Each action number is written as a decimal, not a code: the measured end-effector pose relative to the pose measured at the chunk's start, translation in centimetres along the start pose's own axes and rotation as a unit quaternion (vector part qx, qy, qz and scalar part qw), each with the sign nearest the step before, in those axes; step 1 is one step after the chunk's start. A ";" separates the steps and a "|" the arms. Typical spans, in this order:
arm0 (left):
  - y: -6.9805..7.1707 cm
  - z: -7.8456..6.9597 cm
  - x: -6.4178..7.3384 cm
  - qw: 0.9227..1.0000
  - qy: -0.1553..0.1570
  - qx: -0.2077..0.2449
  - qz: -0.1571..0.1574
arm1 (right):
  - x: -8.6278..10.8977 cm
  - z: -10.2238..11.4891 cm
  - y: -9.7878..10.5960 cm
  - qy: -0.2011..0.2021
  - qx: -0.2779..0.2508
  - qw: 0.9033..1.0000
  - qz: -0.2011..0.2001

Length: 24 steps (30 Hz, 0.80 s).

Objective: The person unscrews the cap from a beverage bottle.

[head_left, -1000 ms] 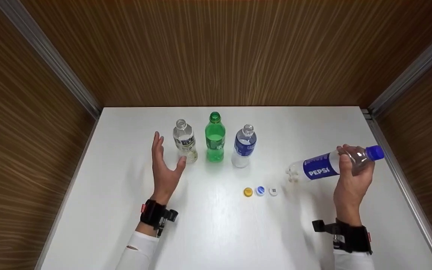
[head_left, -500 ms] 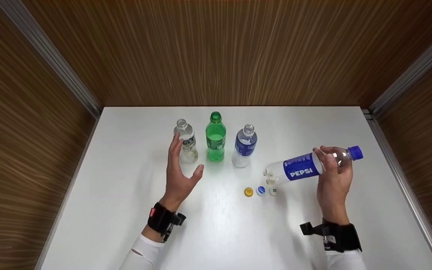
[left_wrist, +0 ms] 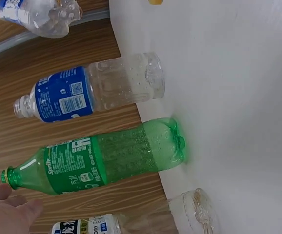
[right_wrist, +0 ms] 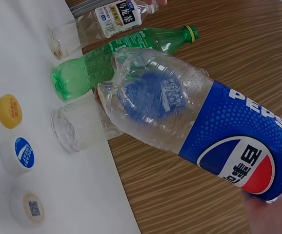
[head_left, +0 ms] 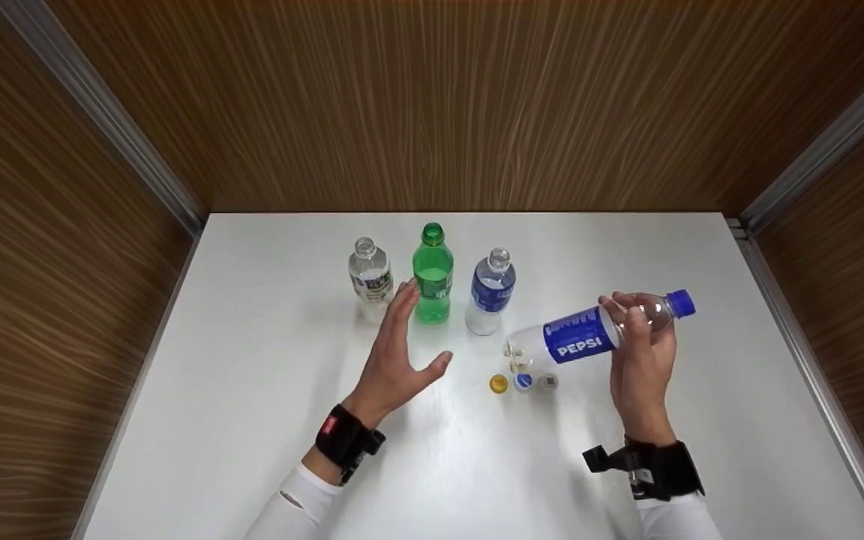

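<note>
My right hand (head_left: 643, 360) grips a clear Pepsi bottle (head_left: 577, 335) near its neck. The bottle is tilted almost level, its blue cap (head_left: 680, 303) to the right and its base to the left, over the row of small caps. My left hand (head_left: 394, 373) is in the air with fingers extended and thumb spread, holding nothing. Beyond it three uncapped bottles stand upright: a clear one with a black-and-white label (head_left: 372, 281), a green Sprite bottle (head_left: 433, 274) and a clear one with a blue label (head_left: 492, 291). The left fingertips overlap the green bottle in the head view.
On the white table (head_left: 267, 300) lie a yellow cap (head_left: 499, 384), a blue-and-white cap (head_left: 523, 382) and a white cap (head_left: 549, 381) in a row. Wood-grain panels (head_left: 462, 105) enclose the table at the back and sides.
My right hand has carried the Pepsi bottle leftward, its base now above the caps. My left hand has moved right, from beside the clear bottle to before the green one.
</note>
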State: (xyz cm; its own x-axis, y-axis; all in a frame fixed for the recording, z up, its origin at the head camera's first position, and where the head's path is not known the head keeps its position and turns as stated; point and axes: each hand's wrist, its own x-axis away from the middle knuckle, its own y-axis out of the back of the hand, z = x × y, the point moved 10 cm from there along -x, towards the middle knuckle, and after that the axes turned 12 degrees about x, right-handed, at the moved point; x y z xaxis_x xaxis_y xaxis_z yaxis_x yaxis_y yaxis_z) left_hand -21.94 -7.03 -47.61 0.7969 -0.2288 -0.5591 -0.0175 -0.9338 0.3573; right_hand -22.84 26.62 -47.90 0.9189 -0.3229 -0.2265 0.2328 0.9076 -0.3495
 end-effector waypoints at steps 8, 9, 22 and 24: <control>-3.2 -0.7 -0.8 0.997 -0.012 -0.027 0.068 | 0.3 -0.5 -1.8 0.005 0.004 1.000 0.016; -3.5 -0.7 -0.9 0.997 -0.012 -0.032 0.076 | 0.4 -0.5 -2.1 0.007 0.006 1.000 0.018; -7.2 -1.2 -0.8 0.990 -0.006 -0.061 0.123 | 1.5 -1.9 -5.6 0.014 0.023 0.997 0.073; -7.6 -1.3 -0.7 0.989 -0.011 -0.072 0.125 | 1.7 -2.1 -6.1 0.014 0.025 0.996 0.081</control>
State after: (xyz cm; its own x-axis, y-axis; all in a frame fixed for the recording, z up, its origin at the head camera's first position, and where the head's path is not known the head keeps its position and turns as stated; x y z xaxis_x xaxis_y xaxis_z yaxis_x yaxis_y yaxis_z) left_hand -21.57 0.56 -48.92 0.7649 -0.4560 -0.4550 -0.1257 -0.7984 0.5888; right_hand -23.35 19.98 -48.03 0.9364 -0.1787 -0.3021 0.0988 0.9601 -0.2617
